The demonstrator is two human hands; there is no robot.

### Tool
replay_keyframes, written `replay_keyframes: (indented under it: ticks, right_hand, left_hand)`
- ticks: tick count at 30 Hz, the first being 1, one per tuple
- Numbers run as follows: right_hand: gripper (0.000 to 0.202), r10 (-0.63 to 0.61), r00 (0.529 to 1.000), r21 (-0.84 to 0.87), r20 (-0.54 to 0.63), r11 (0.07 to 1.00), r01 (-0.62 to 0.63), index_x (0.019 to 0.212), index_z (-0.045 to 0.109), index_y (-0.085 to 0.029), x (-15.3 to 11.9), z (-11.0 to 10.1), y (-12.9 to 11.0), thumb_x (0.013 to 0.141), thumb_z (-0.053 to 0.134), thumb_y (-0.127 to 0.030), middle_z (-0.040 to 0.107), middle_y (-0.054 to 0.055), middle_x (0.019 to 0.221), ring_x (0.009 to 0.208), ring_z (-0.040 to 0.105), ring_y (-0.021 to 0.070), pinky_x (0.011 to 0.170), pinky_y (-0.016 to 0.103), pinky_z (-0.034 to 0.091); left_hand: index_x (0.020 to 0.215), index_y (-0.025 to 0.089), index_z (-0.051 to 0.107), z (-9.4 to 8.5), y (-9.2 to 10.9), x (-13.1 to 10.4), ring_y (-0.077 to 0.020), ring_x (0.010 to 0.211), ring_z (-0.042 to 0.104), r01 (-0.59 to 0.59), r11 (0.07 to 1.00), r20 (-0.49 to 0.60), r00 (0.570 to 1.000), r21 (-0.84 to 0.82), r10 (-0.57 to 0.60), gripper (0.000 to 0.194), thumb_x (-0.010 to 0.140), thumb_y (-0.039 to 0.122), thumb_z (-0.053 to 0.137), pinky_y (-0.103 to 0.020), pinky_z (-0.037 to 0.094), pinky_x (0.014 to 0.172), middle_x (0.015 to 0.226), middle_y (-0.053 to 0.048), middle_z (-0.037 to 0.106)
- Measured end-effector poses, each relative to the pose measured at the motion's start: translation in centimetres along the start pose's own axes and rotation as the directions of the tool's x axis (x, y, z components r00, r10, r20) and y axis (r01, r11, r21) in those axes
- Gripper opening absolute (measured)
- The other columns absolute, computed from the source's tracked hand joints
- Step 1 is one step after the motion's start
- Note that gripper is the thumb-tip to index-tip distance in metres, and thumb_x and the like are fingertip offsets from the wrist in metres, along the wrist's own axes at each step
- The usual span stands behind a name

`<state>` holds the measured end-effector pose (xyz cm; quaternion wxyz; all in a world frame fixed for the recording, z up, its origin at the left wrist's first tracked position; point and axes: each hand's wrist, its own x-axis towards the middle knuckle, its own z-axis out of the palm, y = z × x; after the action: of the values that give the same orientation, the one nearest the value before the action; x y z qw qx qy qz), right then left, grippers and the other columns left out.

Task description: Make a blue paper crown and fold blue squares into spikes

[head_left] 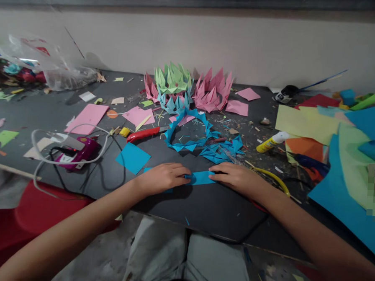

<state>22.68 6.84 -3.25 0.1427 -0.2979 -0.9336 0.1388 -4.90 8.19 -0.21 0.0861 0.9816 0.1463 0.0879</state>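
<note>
A folded strip of blue paper (pixel 201 178) lies near the table's front edge, between my two hands. My left hand (pixel 165 178) presses its closed fingers on the strip's left end. At the right end, my right hand (pixel 232 176) grips the paper with thumb and fingers. Part of the strip is hidden under my left hand. Just beyond is a blue square of paper (pixel 133 157). A ring of folded blue paper points (pixel 190 145) and a few loose folded blue pieces (pixel 216 153) lie past my fingers.
Pink (pixel 213 98) and green (pixel 173 82) folded paper crowns stand by the wall. A red-handled cutter (pixel 143 135), glue stick (pixel 272 142) and purple device (pixel 80 153) with looped cables lie around. Paper sheets (pixel 308 121) are piled right; a plastic bag (pixel 62 73) sits left.
</note>
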Motion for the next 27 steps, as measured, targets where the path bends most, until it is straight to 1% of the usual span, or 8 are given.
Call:
replay_keyframes:
  ticks: [9, 13, 16, 18, 21, 23, 24, 27]
  right_hand:
    - [0.029, -0.005, 1.0, 0.0, 0.004, 1.0, 0.005, 0.104, 0.065, -0.026, 0.2, -0.1, 0.1, 0.089, 0.041, -0.02, 0.064, 0.008, 0.11, 0.101, 0.058, 0.0187, 0.083, 0.036, 0.05]
    - [0.03, -0.046, 0.999, -0.029, -0.018, 0.999, 0.045, 0.103, 0.065, -0.022, 0.2, 0.0, 0.2, 0.09, 0.039, -0.02, 0.064, 0.009, 0.108, 0.099, 0.058, 0.0194, 0.08, 0.036, 0.05]
    - [0.03, -0.036, 0.999, -0.029, -0.013, 0.999, 0.036, 0.103, 0.065, -0.023, 0.2, 0.0, 0.1, 0.09, 0.039, -0.02, 0.064, 0.008, 0.108, 0.099, 0.058, 0.0184, 0.081, 0.035, 0.05]
    - [0.029, -0.033, 0.999, -0.032, -0.015, 0.999, 0.033, 0.102, 0.066, -0.023, 0.2, 0.0, 0.1, 0.089, 0.04, -0.02, 0.064, 0.008, 0.107, 0.099, 0.058, 0.0182, 0.082, 0.035, 0.049]
    - [0.027, -0.064, 0.997, -0.047, -0.042, 0.997, 0.062, 0.098, 0.067, -0.02, 0.4, 0.0, -0.1, 0.088, 0.042, -0.018, 0.064, 0.009, 0.105, 0.097, 0.058, 0.019, 0.081, 0.034, 0.049]
    - [0.026, -0.084, 0.995, -0.059, -0.058, 0.995, 0.08, 0.095, 0.067, -0.018, 0.5, -0.1, -0.2, 0.088, 0.042, -0.017, 0.064, 0.01, 0.102, 0.095, 0.058, 0.0192, 0.08, 0.033, 0.05]
    - [0.026, -0.087, 0.994, -0.064, -0.061, 0.995, 0.083, 0.094, 0.067, -0.017, 0.5, -0.2, -0.3, 0.087, 0.042, -0.017, 0.064, 0.01, 0.101, 0.095, 0.058, 0.0192, 0.08, 0.033, 0.05]
    - [0.025, -0.058, 0.996, -0.076, -0.066, 0.996, 0.053, 0.09, 0.067, -0.017, 0.7, -0.4, -0.8, 0.085, 0.043, -0.014, 0.064, 0.009, 0.1, 0.092, 0.059, 0.019, 0.079, 0.033, 0.05]
  left_hand:
    - [0.099, 0.014, 0.062, 0.6, -0.3, -0.3, -0.0182, 0.096, 0.059, 0.001, 0.997, -0.09, 0.996, -0.072, -0.007, 0.028, 0.091, 0.013, 0.035, -0.032, 0.049, 0.082, 0.104, -0.012, 0.064]
    - [0.098, 0.014, 0.062, 0.6, -0.5, -0.5, -0.0177, 0.096, 0.059, 0.001, 0.999, -0.09, 0.996, -0.049, -0.005, 0.029, 0.091, 0.013, 0.035, -0.031, 0.048, 0.083, 0.103, -0.011, 0.064]
    - [0.097, 0.013, 0.062, 0.3, -0.3, -0.2, -0.0178, 0.093, 0.059, -0.015, 1.0, -0.061, 0.998, 0.008, 0.015, 0.028, 0.09, 0.012, 0.035, -0.031, 0.048, 0.081, 0.103, -0.01, 0.064]
    - [0.091, 0.013, 0.063, 0.3, 0.4, 0.2, -0.019, 0.089, 0.059, 0.011, 0.997, -0.033, 0.999, 0.082, -0.008, 0.024, 0.088, 0.013, 0.038, -0.033, 0.048, 0.078, 0.101, -0.01, 0.064]
    - [0.079, 0.011, 0.062, 0.7, 2.3, 1.2, -0.0224, 0.087, 0.059, 0.122, 0.971, -0.006, 0.992, 0.208, -0.123, 0.019, 0.085, 0.018, 0.045, -0.035, 0.048, 0.073, 0.1, -0.012, 0.063]
    - [0.085, 0.01, 0.062, 1.3, 3.7, 1.9, -0.0225, 0.089, 0.058, 0.147, 0.955, 0.003, 0.988, 0.256, -0.152, 0.02, 0.086, 0.017, 0.044, -0.034, 0.047, 0.072, 0.105, -0.012, 0.062]
    - [0.093, 0.008, 0.061, 1.6, 4.3, 2.1, -0.0223, 0.093, 0.058, 0.135, 0.955, -0.002, 0.99, 0.262, -0.14, 0.021, 0.086, 0.014, 0.042, -0.033, 0.047, 0.074, 0.109, -0.012, 0.061]
    - [0.105, 0.006, 0.057, 2.6, 5.2, 2.4, -0.0222, 0.108, 0.052, 0.2, 0.951, -0.042, 0.98, 0.237, -0.196, 0.027, 0.086, 0.011, 0.039, -0.032, 0.044, 0.085, 0.12, -0.013, 0.056]
